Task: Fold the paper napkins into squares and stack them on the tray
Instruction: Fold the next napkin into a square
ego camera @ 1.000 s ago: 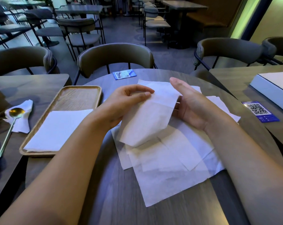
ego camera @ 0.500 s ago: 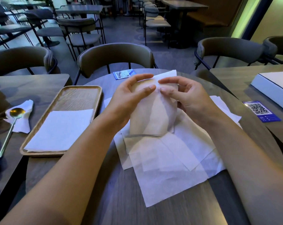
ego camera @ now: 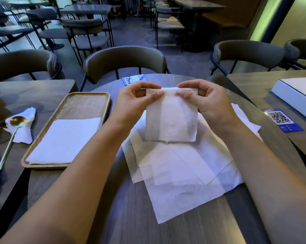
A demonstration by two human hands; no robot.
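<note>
A white paper napkin (ego camera: 171, 118), folded to a near square, hangs upright in the air above the round table. My left hand (ego camera: 133, 104) pinches its top edge on the left, and my right hand (ego camera: 206, 101) pinches the same edge on the right. Under it lies a loose pile of unfolded napkins (ego camera: 180, 169), spread flat and overlapping. To the left sits a wooden tray (ego camera: 89, 99) with a folded napkin stack (ego camera: 66, 140) in its near half.
A gold spoon (ego camera: 11, 136) rests on a crumpled napkin (ego camera: 25, 132) on the left table. QR cards lie at the far edge (ego camera: 133, 79) and at the right (ego camera: 282, 120). A white box (ego camera: 296, 92) sits on the right table. Chairs ring the tables.
The napkin was lifted off the pile and folded over. Both hands moved to its top edge, and it now hangs straight and more square than half a second ago.
</note>
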